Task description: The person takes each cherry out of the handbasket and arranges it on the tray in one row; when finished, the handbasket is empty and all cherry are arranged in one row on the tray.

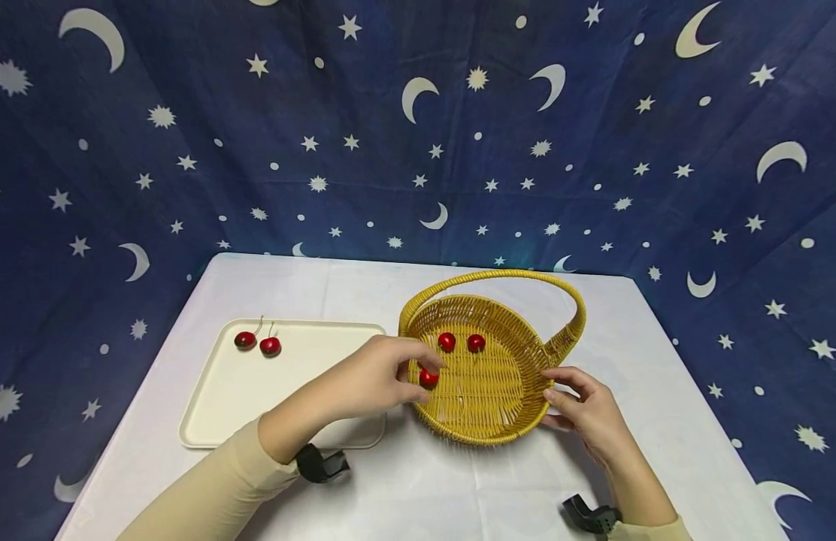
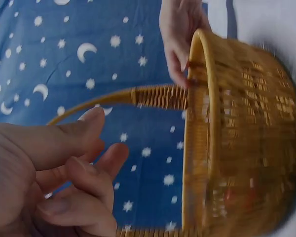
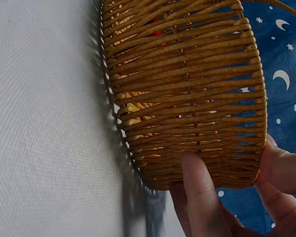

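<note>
A yellow wicker basket (image 1: 489, 432) with a tall arched handle stands right of the table's middle, several red cherries (image 1: 476, 343) inside it. My left hand (image 1: 384, 376) hovers over the basket's left rim, thumb and fingers apart, close above one cherry (image 1: 428, 378). No object shows between the fingers of that hand (image 2: 74, 173) in the left wrist view. At the basket's right side, my right hand (image 1: 587, 409) grips the rim near the handle's base. Its fingertips (image 3: 195, 170) press the woven outer wall in the right wrist view.
Left of the basket lies a cream rectangular tray (image 1: 255, 406), with two stemmed cherries (image 1: 270, 346) near its back left corner. A white cloth (image 1: 445, 488) covers the table. Blue fabric (image 1: 364, 150) with moons and stars hangs behind and at the sides.
</note>
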### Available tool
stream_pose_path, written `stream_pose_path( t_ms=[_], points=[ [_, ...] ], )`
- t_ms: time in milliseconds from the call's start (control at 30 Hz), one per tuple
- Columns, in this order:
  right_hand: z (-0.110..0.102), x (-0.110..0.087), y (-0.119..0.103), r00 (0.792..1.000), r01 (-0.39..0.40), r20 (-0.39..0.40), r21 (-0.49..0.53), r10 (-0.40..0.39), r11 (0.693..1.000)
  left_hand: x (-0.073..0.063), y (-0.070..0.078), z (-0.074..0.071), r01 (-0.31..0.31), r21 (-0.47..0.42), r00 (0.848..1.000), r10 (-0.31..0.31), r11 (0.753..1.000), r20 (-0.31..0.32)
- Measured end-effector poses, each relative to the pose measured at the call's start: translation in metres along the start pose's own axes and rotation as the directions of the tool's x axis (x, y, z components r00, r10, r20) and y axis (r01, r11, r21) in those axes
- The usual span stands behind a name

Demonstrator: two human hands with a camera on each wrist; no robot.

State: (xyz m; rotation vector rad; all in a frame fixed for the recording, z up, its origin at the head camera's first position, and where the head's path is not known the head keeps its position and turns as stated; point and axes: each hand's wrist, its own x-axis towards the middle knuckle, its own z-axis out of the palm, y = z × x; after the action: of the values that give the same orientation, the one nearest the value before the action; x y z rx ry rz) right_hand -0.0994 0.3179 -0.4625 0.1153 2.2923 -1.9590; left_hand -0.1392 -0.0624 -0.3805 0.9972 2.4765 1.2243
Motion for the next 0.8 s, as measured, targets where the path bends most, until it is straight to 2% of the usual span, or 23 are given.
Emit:
stream_pose_path(
  t_ms=[167,300,600,800],
  points=[
    [-0.001,0.0,0.001,1.0,0.008,0.002,0.005,-0.008,1.0,0.033,0.01,0.015,0.008,0.023,1.0,-0.008,1.0,0.018],
    [0.0,0.001,0.001,1.0,0.009,0.009,0.007,-0.01,1.0,0.048,0.009,0.021,0.057,0.055,0.998,-0.058,0.997,0.035],
    [-0.001,0.002,0.001,1.0,0.007,0.002,0.005,-0.007,1.0,0.068,-0.002,0.038,0.122,0.108,0.985,-0.134,0.987,0.107],
    [-0.001,0.002,0.002,1.0,0.014,0.008,0.01,-0.014,1.0,0.075,-0.006,0.048,0.177,0.266,0.966,-0.219,0.948,0.136]
  ],
)
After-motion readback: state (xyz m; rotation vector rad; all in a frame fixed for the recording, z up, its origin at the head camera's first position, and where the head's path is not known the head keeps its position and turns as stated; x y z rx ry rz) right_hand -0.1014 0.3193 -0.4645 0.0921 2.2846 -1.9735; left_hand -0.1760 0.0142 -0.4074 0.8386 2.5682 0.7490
